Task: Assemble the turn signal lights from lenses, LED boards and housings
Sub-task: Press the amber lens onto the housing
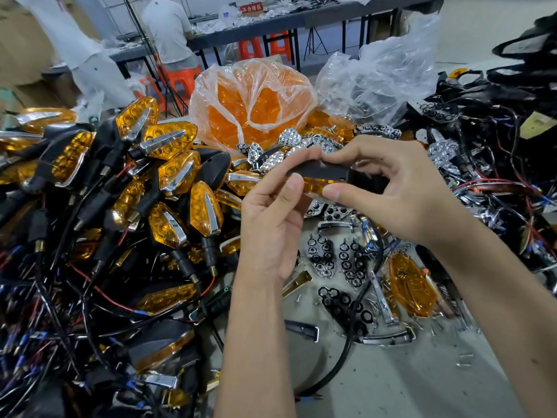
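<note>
The turn signal light [328, 176], black housing over amber lens, sits held above the cluttered surface [391, 381], pinched at its left end by the left hand [271, 224] and gripped by the right hand [388, 188].

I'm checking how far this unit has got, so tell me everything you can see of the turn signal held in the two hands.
The turn signal is a black, plastic-looking housing with an amber lens along its lower edge. It lies roughly level above the table, edge-on to the camera. The left hand pinches its left end, thumb on the lens; the right hand grips its right part, thumb under the lens.
</note>
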`<state>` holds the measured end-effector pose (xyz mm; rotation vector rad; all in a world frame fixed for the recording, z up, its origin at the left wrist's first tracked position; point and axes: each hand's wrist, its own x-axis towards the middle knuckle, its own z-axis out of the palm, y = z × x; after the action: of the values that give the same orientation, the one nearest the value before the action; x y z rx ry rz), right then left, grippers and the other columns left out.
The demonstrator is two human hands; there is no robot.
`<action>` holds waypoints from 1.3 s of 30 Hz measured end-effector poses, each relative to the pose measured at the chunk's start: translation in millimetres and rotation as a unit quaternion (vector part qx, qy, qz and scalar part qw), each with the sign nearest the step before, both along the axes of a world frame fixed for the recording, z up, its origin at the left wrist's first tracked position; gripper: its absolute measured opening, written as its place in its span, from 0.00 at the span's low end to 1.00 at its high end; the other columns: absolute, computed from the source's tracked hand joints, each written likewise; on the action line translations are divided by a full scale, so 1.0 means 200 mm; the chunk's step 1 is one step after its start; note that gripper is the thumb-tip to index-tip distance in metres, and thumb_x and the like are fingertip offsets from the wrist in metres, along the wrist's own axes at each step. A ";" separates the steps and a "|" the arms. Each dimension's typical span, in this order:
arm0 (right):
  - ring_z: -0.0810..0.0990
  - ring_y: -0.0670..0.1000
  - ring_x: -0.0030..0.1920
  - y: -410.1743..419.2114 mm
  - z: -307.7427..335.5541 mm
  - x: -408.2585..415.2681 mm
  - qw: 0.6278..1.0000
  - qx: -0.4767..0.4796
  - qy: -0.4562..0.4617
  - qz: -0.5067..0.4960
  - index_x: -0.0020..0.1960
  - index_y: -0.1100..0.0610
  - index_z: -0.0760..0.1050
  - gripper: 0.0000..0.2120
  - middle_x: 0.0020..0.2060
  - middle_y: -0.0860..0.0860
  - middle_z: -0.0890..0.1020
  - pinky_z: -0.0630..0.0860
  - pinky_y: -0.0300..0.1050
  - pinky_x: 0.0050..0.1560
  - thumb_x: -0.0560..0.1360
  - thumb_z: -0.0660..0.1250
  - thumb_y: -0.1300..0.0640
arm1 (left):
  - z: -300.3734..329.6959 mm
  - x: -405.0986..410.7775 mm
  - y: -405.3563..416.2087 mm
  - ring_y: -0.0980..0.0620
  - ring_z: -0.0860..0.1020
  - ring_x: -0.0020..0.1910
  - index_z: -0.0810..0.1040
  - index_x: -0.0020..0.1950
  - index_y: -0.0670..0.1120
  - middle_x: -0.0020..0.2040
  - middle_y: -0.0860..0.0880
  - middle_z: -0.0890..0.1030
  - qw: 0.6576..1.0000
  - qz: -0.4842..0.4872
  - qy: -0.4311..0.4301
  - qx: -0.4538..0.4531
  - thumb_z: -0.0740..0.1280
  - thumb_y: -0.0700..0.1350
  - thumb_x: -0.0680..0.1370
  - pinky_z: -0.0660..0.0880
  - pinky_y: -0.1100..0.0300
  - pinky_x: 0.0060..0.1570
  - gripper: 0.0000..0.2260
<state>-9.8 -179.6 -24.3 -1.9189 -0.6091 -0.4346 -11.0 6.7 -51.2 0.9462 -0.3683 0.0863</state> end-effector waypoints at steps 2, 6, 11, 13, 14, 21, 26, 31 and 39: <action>0.86 0.47 0.47 0.01 0.01 -0.01 1.000 -0.012 -0.028 -0.004 0.57 0.54 0.83 0.12 0.46 0.42 0.86 0.82 0.43 0.48 0.75 0.76 0.52 | 0.01 0.00 0.00 0.43 0.82 0.61 0.82 0.63 0.39 0.62 0.41 0.84 1.000 0.009 -0.012 0.002 0.67 0.39 0.79 0.79 0.53 0.58 0.13; 0.86 0.43 0.45 0.05 0.03 -0.03 1.000 -0.019 -0.023 -0.005 0.56 0.56 0.83 0.09 0.46 0.42 0.85 0.80 0.35 0.45 0.78 0.74 0.54 | 0.02 0.00 0.00 0.46 0.84 0.56 0.84 0.60 0.39 0.58 0.42 0.85 0.999 0.044 -0.017 0.014 0.68 0.42 0.79 0.81 0.57 0.52 0.13; 0.81 0.52 0.35 0.08 0.04 -0.02 0.996 -0.073 0.037 -0.024 0.52 0.56 0.80 0.15 0.36 0.50 0.83 0.79 0.56 0.39 0.79 0.69 0.44 | 0.02 0.00 -0.02 0.49 0.86 0.43 0.86 0.54 0.41 0.51 0.43 0.87 0.992 0.111 0.050 0.041 0.72 0.48 0.76 0.83 0.57 0.37 0.13; 0.77 0.52 0.34 0.07 0.04 -0.02 0.992 -0.090 0.078 -0.032 0.50 0.54 0.79 0.23 0.34 0.51 0.81 0.76 0.51 0.35 0.75 0.69 0.33 | 0.02 -0.01 -0.04 0.50 0.84 0.37 0.88 0.49 0.43 0.43 0.44 0.87 0.984 0.136 0.098 0.057 0.75 0.52 0.73 0.82 0.57 0.34 0.13; 0.76 0.50 0.32 0.07 0.04 -0.02 0.989 -0.106 0.097 -0.036 0.49 0.54 0.78 0.25 0.33 0.50 0.81 0.73 0.48 0.33 0.74 0.69 0.31 | 0.01 -0.01 -0.06 0.51 0.83 0.34 0.89 0.45 0.46 0.38 0.46 0.85 0.978 0.158 0.117 0.072 0.75 0.54 0.72 0.81 0.57 0.32 0.12; 0.66 0.47 0.21 0.08 0.03 -0.02 0.900 0.133 0.400 0.110 0.43 0.55 0.80 0.25 0.29 0.54 0.76 0.60 0.35 0.20 0.84 0.58 0.38 | 0.01 0.00 -0.15 0.48 0.79 0.38 0.82 0.38 0.52 0.37 0.48 0.80 0.966 0.190 0.140 0.101 0.66 0.65 0.79 0.75 0.56 0.37 0.20; 0.62 0.43 0.18 0.11 0.04 -0.03 0.816 0.169 0.500 0.237 0.51 0.60 0.79 0.29 0.28 0.50 0.70 0.59 0.31 0.16 0.85 0.53 0.37 | 0.04 -0.01 -0.16 0.53 0.80 0.33 0.83 0.42 0.48 0.39 0.49 0.84 0.977 0.127 0.172 -0.027 0.53 0.68 0.83 0.75 0.63 0.31 0.30; 0.61 0.42 0.17 0.16 0.00 -0.04 0.801 0.136 0.526 0.250 0.46 0.59 0.80 0.31 0.26 0.48 0.68 0.56 0.31 0.16 0.84 0.52 0.35 | 0.05 0.00 -0.12 0.53 0.70 0.25 0.74 0.30 0.46 0.32 0.50 0.76 0.977 0.127 0.160 -0.064 0.49 0.69 0.83 0.62 0.61 0.24 0.35; 0.60 0.42 0.17 0.16 -0.01 -0.03 0.799 0.122 0.526 0.264 0.52 0.71 0.75 0.38 0.26 0.50 0.65 0.53 0.34 0.16 0.78 0.58 0.32 | 0.06 0.01 -0.12 0.53 0.77 0.28 0.75 0.26 0.48 0.29 0.51 0.78 0.969 0.217 0.117 -0.014 0.51 0.64 0.86 0.75 0.62 0.31 0.35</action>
<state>-15.8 -148.0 -26.0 -1.3492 -0.2689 0.8516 -9.2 -17.7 -38.5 0.9850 0.0645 0.3753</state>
